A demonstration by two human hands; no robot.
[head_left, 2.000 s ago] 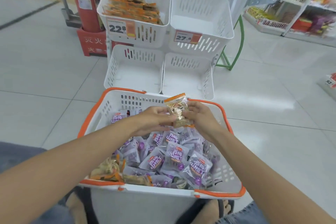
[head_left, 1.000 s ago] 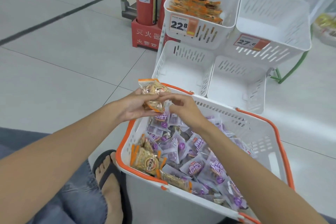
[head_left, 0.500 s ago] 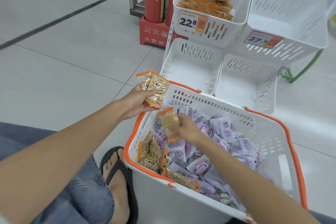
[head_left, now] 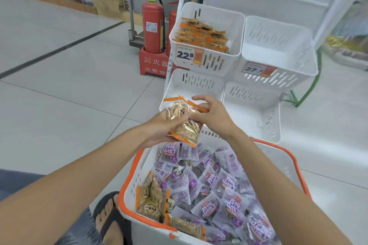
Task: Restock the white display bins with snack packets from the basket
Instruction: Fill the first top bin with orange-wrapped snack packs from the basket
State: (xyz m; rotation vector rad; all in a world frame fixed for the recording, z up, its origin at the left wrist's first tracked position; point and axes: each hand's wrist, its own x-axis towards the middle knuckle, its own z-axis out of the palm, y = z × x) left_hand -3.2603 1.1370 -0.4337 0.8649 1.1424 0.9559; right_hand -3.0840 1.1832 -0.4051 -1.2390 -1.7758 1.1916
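My left hand (head_left: 157, 130) grips a small bunch of orange-edged snack packets (head_left: 184, 120) above the far rim of the white basket with orange trim (head_left: 129, 175). My right hand (head_left: 214, 115) pinches the top of the same bunch from the right. The basket holds several purple packets (head_left: 209, 181) and a few orange-edged ones (head_left: 151, 199) at its left side. Beyond stand the white display bins: the upper left bin (head_left: 235, 24) holds orange-edged packets, while the upper right bin (head_left: 278, 51), lower left bin (head_left: 191, 83) and lower right bin (head_left: 256, 113) hold nothing.
Two red fire extinguishers (head_left: 153, 26) stand in a red holder left of the bins. A green stand leg (head_left: 310, 89) sits to the right. My foot in a black sandal (head_left: 111, 219) is beside the basket's near left corner. Grey tiled floor lies all around.
My right hand has come up out of the basket with another orange-edged packet and joined it to the ones in my left hand. The view has tilted upward.
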